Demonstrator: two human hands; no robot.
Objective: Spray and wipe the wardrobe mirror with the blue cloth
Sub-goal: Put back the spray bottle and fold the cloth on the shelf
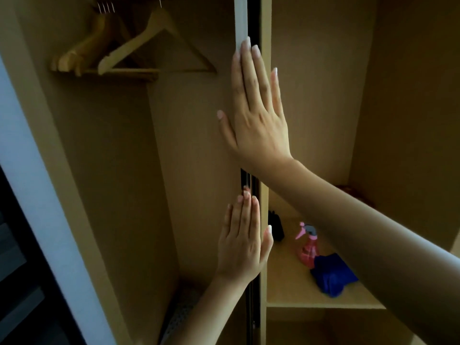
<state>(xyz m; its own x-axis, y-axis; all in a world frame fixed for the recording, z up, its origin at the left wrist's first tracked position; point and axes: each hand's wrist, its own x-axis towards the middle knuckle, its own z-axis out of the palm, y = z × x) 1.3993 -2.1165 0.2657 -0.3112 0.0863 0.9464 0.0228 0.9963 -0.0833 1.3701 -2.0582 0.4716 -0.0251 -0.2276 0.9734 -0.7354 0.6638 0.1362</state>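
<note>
Both my hands lie flat, fingers straight, against the narrow vertical door edge point(245, 21) in the middle of the open wardrobe. My right hand point(258, 115) presses high on that edge, and its arm crosses in from the right. My left hand point(244, 245) presses lower on the same edge. A pink spray bottle point(308, 247) stands on the wooden shelf point(286, 282) in the right compartment. The blue cloth point(333, 275) lies crumpled beside it, partly hidden by my right forearm. No mirror surface shows plainly.
Wooden hangers point(139, 48) hang from a rail in the left compartment. A small black object point(276, 226) sits at the shelf's left end. A perforated grey panel point(179, 314) lies at the bottom left. A pale wall strip point(37, 195) borders the wardrobe's left side.
</note>
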